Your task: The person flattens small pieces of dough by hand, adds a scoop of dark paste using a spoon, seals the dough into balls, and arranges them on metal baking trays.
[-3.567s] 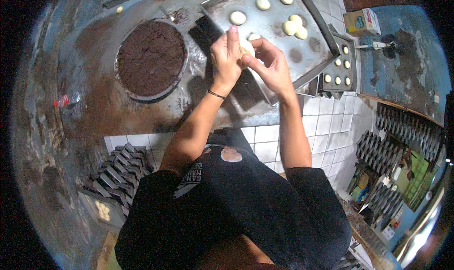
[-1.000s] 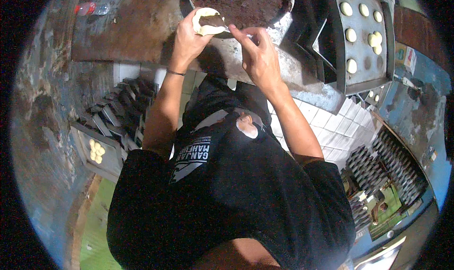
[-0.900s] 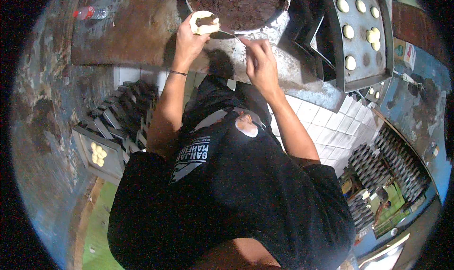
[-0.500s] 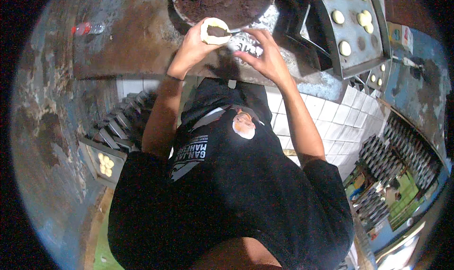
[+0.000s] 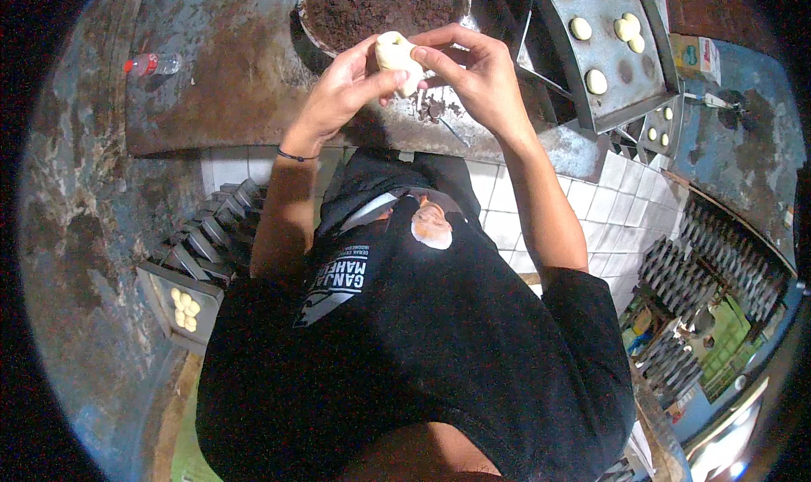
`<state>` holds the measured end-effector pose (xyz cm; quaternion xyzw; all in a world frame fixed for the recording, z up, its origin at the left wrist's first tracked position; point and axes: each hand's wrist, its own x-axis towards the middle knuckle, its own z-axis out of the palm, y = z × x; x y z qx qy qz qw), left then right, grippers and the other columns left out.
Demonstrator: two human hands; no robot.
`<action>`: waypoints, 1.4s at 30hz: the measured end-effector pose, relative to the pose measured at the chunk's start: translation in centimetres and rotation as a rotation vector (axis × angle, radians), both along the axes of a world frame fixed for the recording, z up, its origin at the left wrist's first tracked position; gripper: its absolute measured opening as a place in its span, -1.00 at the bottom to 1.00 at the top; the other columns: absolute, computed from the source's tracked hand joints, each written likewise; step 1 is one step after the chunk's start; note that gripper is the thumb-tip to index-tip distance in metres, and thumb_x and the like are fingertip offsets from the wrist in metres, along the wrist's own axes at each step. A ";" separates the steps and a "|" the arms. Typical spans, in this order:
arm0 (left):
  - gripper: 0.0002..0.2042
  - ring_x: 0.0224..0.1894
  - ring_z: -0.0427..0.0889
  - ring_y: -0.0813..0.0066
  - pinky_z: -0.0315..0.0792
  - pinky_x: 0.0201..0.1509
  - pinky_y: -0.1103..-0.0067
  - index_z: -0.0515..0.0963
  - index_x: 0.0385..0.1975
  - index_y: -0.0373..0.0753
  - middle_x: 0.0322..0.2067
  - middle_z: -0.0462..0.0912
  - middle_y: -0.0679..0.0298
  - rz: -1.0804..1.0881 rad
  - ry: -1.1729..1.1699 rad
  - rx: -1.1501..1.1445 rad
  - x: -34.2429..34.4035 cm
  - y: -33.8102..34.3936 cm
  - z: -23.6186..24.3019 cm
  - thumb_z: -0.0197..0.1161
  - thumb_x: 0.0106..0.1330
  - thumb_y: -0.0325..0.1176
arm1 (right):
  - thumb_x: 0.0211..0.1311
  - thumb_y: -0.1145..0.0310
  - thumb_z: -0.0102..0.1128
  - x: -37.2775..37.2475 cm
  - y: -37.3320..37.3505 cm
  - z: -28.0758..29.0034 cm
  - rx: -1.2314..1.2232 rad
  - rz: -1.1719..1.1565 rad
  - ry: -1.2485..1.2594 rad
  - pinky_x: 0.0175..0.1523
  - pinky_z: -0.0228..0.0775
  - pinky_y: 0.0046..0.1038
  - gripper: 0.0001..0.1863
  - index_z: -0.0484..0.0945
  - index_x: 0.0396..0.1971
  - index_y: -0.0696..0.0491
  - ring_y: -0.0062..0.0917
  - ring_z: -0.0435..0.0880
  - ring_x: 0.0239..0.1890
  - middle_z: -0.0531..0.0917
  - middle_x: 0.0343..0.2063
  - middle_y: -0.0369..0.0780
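Both hands are at a piece of pale dough [image 5: 394, 53], held up over the near edge of the worktable. My left hand [image 5: 345, 85] grips it from the left, thumb against its lower side. From the right, the thumb and fingers of my right hand [image 5: 477, 75] pinch its edge. The dough is folded up with a small opening at its top, and hardly any filling shows. Just beyond it stands a wide round pan [image 5: 306, 31] of dark brown crumbly filling [image 5: 380, 7]. A thin metal tool [image 5: 456, 133] lies below my hands at the table edge.
A metal baking tray [image 5: 621, 114] with several round dough balls [image 5: 596, 81] sits at the right, a carton [image 5: 699, 58] behind it. A small bottle with a red cap [image 5: 154, 64] lies at the left. Another tray with dough balls [image 5: 183, 309] is at the lower left.
The dough lay open in my left hand with dark filling showing; now it is folded up around it. My right hand has moved in from the right and grips the dough too.
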<state>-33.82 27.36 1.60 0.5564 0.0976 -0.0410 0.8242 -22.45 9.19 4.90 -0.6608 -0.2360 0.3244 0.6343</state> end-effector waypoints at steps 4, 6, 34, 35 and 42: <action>-0.71 -0.23 0.52 0.73 0.38 -0.23 0.70 0.58 0.06 -0.27 -0.16 0.65 0.42 0.135 -0.015 0.022 -0.2 -0.4 -0.8 0.25 0.48 -0.24 | 0.13 0.21 0.54 -0.5 0.3 3.6 -0.169 0.067 -0.550 0.05 0.64 -0.26 -0.23 0.45 0.38 -0.04 -0.24 0.72 -0.07 0.58 0.10 -0.05; -0.74 -0.24 0.52 0.73 0.37 -0.24 0.70 0.60 0.02 -0.27 -0.19 0.65 0.43 0.143 -0.020 0.027 -0.2 -0.4 -0.5 0.22 0.47 -0.26 | 0.09 0.18 0.58 -0.1 1.1 4.0 -0.188 0.142 -0.908 0.10 0.62 -0.25 -0.17 0.44 0.39 -0.05 -0.21 0.71 -0.02 0.53 0.16 -0.05; -0.70 -0.52 0.40 0.82 0.22 -0.57 0.83 0.45 0.11 -0.23 -0.35 0.60 0.39 0.376 0.032 -0.240 2.3 -2.4 5.0 0.21 0.51 -0.23 | 0.22 0.30 0.48 1.7 0.6 3.0 0.025 -0.091 -0.599 -0.17 0.55 -0.44 -0.74 0.82 -0.12 0.03 -0.48 0.71 -0.29 0.70 -0.35 -0.20; -0.69 -0.53 0.40 0.82 0.22 -0.57 0.82 0.45 0.11 -0.23 -0.35 0.60 0.40 0.379 0.011 -0.193 2.6 -2.6 5.5 0.23 0.50 -0.23 | 0.24 0.28 0.46 1.9 0.4 2.8 0.039 -0.132 -0.486 -0.17 0.57 -0.39 -0.76 0.82 -0.14 0.04 -0.43 0.72 -0.30 0.70 -0.36 -0.18; -0.69 -0.57 0.42 0.82 0.18 -0.62 0.79 0.43 0.04 -0.16 -0.44 0.60 0.40 0.373 0.008 -0.036 5.6 -5.2 7.0 0.33 0.48 -0.20 | 0.02 0.15 0.63 2.4 -1.1 4.9 -0.021 -0.258 -0.690 -0.24 0.56 -0.44 -0.61 0.80 -0.18 0.03 -0.45 0.72 -0.33 0.69 -0.42 -0.19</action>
